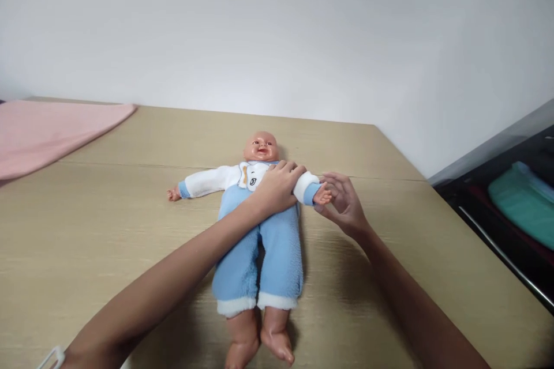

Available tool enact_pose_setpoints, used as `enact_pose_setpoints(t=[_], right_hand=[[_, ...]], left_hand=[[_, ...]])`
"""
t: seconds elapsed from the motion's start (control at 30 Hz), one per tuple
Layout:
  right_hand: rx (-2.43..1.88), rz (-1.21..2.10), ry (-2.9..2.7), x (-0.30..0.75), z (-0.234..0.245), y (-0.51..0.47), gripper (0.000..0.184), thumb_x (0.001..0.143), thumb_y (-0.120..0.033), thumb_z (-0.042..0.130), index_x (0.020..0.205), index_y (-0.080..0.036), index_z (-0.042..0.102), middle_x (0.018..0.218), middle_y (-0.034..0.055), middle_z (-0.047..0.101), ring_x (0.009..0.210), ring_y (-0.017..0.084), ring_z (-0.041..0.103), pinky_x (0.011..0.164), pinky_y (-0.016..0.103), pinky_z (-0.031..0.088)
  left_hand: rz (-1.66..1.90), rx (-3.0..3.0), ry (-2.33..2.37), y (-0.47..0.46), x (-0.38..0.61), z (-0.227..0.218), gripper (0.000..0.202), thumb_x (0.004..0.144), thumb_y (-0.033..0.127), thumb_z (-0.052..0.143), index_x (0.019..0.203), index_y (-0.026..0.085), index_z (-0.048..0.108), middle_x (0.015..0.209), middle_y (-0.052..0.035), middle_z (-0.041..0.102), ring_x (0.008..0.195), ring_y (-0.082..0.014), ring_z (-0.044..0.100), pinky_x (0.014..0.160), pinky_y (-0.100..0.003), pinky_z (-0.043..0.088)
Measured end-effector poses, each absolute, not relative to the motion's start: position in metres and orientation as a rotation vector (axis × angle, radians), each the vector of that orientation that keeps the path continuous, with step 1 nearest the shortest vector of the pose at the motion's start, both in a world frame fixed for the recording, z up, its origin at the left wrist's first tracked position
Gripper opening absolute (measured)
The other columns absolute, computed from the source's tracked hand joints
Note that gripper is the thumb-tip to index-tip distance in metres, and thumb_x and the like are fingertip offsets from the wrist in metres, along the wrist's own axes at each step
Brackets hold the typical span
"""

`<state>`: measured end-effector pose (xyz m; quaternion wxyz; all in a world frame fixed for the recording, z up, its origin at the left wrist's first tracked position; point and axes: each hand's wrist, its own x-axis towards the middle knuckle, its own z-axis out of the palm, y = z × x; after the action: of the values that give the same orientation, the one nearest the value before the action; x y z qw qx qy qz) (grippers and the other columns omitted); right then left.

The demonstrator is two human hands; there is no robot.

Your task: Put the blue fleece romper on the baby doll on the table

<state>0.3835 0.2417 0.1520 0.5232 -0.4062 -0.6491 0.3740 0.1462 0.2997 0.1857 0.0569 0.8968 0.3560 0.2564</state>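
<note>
A baby doll (242, 202) in a blue and white fleecy outfit lies on its back on the wooden table, head toward the wall and bare feet toward me. My left hand (283, 187) reaches across its chest, fingers curled over the shoulder and upper sleeve on the right side. Beside the doll's small hand (322, 195) on that side is my right hand (344, 204), its fingers curved and apart. Whether my right fingertips touch the doll is hard to see. The doll's other arm (203, 183) stretches out to the left.
A pink cloth (56, 130) lies at the table's (142, 150) far left. The table meets a pale wall (208, 40) at the back. Past its right edge are a dark surface with a metal rail and a green cloth item (523, 202).
</note>
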Motion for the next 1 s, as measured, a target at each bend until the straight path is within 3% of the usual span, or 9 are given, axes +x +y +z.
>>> enact_pose_setpoints(t=[0.13, 0.23, 0.37, 0.5, 0.67, 0.83, 1.0], right_hand=[[-0.980, 0.924, -1.541, 0.383, 0.134, 0.247, 0.079, 0.086, -0.052, 0.094, 0.151, -0.035, 0.052, 0.155, 0.0127, 0.063, 0.137, 0.033, 0.067, 0.121, 0.054, 0.056], [-1.088, 1.056, -1.577, 0.379, 0.122, 0.251, 0.058, 0.093, -0.061, 0.084, 0.138, -0.030, 0.064, 0.138, 0.0124, 0.073, 0.123, 0.032, 0.072, 0.111, 0.054, 0.060], [-1.093, 1.192, -1.679, 0.359, 0.119, 0.246, 0.044, 0.099, -0.060, 0.079, 0.127, -0.027, 0.071, 0.123, 0.0098, 0.077, 0.115, 0.030, 0.074, 0.105, 0.048, 0.060], [-0.998, 1.336, -1.585, 0.336, 0.122, 0.243, 0.044, 0.097, -0.062, 0.082, 0.122, -0.028, 0.069, 0.112, 0.0046, 0.075, 0.106, 0.025, 0.073, 0.096, 0.039, 0.059], [-1.008, 1.379, -1.467, 0.316, 0.119, 0.252, 0.051, 0.089, -0.071, 0.084, 0.116, -0.030, 0.070, 0.113, 0.0034, 0.073, 0.109, 0.026, 0.069, 0.099, 0.039, 0.057], [-1.021, 1.382, -1.479, 0.299, 0.124, 0.258, 0.050, 0.090, -0.075, 0.081, 0.109, -0.030, 0.072, 0.101, 0.0013, 0.069, 0.094, 0.025, 0.064, 0.088, 0.037, 0.055], [-1.032, 1.276, -1.506, 0.280, 0.134, 0.257, 0.051, 0.093, -0.079, 0.075, 0.096, -0.029, 0.064, 0.089, 0.0000, 0.058, 0.083, 0.023, 0.053, 0.079, 0.035, 0.050]], left_hand=[[0.953, 2.586, 1.079, 0.300, 0.137, 0.183, 0.036, 0.088, 0.021, 0.068, 0.124, 0.020, 0.066, 0.114, -0.0147, 0.072, 0.103, -0.0363, 0.064, 0.090, -0.050, 0.051], [1.087, 2.449, 1.043, 0.302, 0.131, 0.182, 0.034, 0.087, 0.022, 0.068, 0.120, 0.019, 0.067, 0.110, -0.0138, 0.071, 0.101, -0.0353, 0.064, 0.088, -0.049, 0.051], [1.258, 2.289, 0.960, 0.303, 0.125, 0.181, 0.037, 0.088, 0.024, 0.069, 0.124, 0.020, 0.067, 0.113, -0.0126, 0.073, 0.105, -0.0344, 0.067, 0.092, -0.047, 0.052], [1.421, 2.071, 0.938, 0.303, 0.119, 0.180, 0.036, 0.088, 0.027, 0.073, 0.123, 0.020, 0.069, 0.118, -0.0120, 0.078, 0.110, -0.0340, 0.071, 0.100, -0.047, 0.052], [1.521, 1.723, 0.940, 0.305, 0.108, 0.177, 0.040, 0.084, 0.031, 0.082, 0.123, 0.020, 0.073, 0.128, -0.0106, 0.080, 0.121, -0.0364, 0.072, 0.113, -0.050, 0.052], [1.580, 1.424, 0.946, 0.304, 0.095, 0.180, 0.035, 0.084, 0.041, 0.087, 0.110, 0.020, 0.077, 0.118, -0.0102, 0.082, 0.126, -0.0382, 0.070, 0.117, -0.051, 0.051], [1.641, 1.230, 0.890, 0.306, 0.078, 0.182, 0.033, 0.086, 0.042, 0.087, 0.110, 0.021, 0.078, 0.118, -0.0065, 0.081, 0.128, -0.0344, 0.069, 0.122, -0.048, 0.050]])
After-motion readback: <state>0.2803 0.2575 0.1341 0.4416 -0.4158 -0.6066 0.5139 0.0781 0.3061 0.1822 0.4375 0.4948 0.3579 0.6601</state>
